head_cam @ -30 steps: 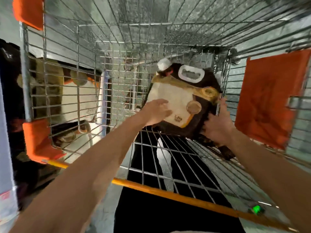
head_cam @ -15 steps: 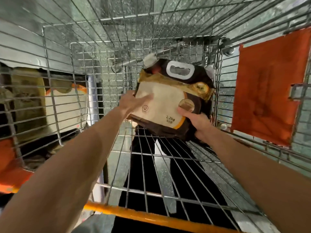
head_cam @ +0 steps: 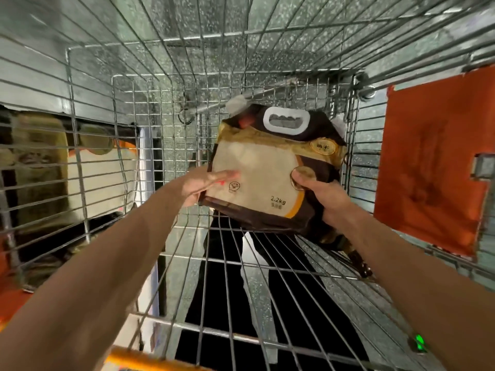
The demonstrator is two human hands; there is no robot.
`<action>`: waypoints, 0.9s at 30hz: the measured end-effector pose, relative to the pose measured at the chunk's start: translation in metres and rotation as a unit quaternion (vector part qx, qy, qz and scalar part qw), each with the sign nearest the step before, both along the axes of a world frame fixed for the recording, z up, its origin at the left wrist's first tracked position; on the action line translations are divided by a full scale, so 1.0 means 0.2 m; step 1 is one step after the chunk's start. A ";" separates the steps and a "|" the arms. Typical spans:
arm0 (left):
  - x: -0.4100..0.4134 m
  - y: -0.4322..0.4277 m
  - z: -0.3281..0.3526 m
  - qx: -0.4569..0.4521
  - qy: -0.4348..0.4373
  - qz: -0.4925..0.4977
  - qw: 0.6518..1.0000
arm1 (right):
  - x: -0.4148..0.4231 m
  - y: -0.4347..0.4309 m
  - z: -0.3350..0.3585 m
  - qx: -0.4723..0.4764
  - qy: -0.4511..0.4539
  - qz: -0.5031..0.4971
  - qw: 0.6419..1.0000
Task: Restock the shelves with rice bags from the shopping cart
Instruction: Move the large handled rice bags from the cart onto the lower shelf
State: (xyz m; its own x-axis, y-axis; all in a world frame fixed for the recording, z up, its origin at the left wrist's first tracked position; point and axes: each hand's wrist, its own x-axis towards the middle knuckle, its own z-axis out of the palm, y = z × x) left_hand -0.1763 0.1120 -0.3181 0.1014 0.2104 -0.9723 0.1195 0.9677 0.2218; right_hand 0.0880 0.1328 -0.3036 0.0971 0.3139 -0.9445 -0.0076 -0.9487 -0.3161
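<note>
While our right hand (head_cam: 325, 195) clamps the rice bag (head_cam: 261, 172) at its right edge, thumb in front, left hand (head_cam: 202, 186) flat-fingered on its left edge, bag far right in shopping cart (head_cam: 88, 145), open room left.

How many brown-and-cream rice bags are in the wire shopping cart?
1. The brown-and-cream plastic rice bag is in the silver wire cart, far right corner, left hand flat on it, right hand gripping it. Dark scrap beneath may be another.
</note>
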 end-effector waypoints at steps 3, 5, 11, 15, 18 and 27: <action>-0.05 -0.02 0.16 -0.017 0.022 -0.066 0.997 | 0.04 0.05 0.11 -0.002 0.023 0.047 0.999; -0.04 -0.04 0.30 -0.012 0.021 -0.066 0.998 | 0.06 0.10 0.19 0.013 0.028 0.085 0.996; -0.09 -0.10 0.87 0.129 0.073 0.038 0.988 | -0.05 0.29 0.69 0.090 0.105 0.172 0.975; -0.14 -0.18 1.21 0.200 0.048 0.205 0.957 | -0.19 0.39 1.06 0.157 0.175 0.233 0.944; -0.16 -0.25 1.44 0.257 0.037 0.245 0.934 | -0.31 0.43 1.25 0.205 0.176 0.262 0.927; -0.27 -0.64 2.01 0.389 0.185 0.401 0.808 | -0.73 0.22 1.81 0.250 0.260 0.365 0.858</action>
